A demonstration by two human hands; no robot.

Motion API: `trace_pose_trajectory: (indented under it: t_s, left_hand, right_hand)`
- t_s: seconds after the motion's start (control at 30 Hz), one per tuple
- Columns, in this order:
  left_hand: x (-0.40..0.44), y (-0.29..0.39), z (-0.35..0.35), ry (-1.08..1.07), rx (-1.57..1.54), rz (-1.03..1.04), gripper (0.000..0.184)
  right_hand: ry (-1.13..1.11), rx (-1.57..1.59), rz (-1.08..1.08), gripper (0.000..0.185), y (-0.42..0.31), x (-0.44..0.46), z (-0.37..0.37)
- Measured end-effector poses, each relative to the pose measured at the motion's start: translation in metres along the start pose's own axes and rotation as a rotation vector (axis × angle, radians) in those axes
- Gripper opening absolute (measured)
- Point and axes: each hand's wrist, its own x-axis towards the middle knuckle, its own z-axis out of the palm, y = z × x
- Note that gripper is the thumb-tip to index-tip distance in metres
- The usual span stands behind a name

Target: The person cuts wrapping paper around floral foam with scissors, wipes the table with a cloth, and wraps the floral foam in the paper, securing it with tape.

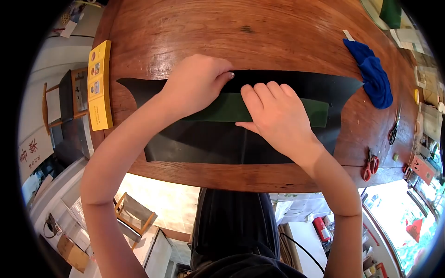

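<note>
sheet pinched by left grip — right grip over green strip, hold unclear.

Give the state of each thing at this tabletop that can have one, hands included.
Black sheet: spread out on the table.
Green strip: laid lengthwise on the black sheet, partly covered.
Left hand: thumb and finger pinching the black sheet's far edge.
Right hand: fingers bent over the green strip, thumb apart.
Blue cloth: bunched up.
Red-handled scissors: lying down; open or shut unclear.
Black scissors: lying down; blades look shut.
</note>
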Motion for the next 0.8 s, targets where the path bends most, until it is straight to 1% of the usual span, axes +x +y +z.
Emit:
trace_pose_trajectory:
  t_s: [0.07,0.27,0.5,0.57,0.63,0.73,0.8]
  left_hand:
    - [0.000,-0.001,0.003,0.012,-0.006,-0.038,0.013]
    - [-0.002,-0.009,0.012,0.086,0.007,0.045,0.011]
    - [-0.004,-0.008,0.013,0.103,0.031,0.050,0.009]
    - [-0.005,-0.005,0.012,0.127,0.045,0.056,0.011]
    - [-0.006,-0.004,0.010,0.093,0.048,0.044,0.010]
    - [-0.007,-0.001,0.008,0.093,0.031,0.050,0.010]
    - [-0.008,-0.002,0.008,0.101,-0.013,0.065,0.010]
  right_hand:
    - [-0.007,-0.002,0.001,0.058,0.000,0.001,-0.001]
    - [-0.012,-0.005,-0.014,0.059,0.002,0.001,-0.001]
    - [-0.019,0.019,0.001,0.059,0.000,0.000,-0.002]
    - [-0.012,0.019,0.001,0.059,0.000,0.000,0.000]
    - [-0.002,0.021,0.000,0.059,0.000,-0.001,0.001]
    - [-0.017,0.011,-0.006,0.063,0.000,-0.002,-0.001]
    - [0.006,0.113,0.012,0.068,0.001,-0.004,-0.005]
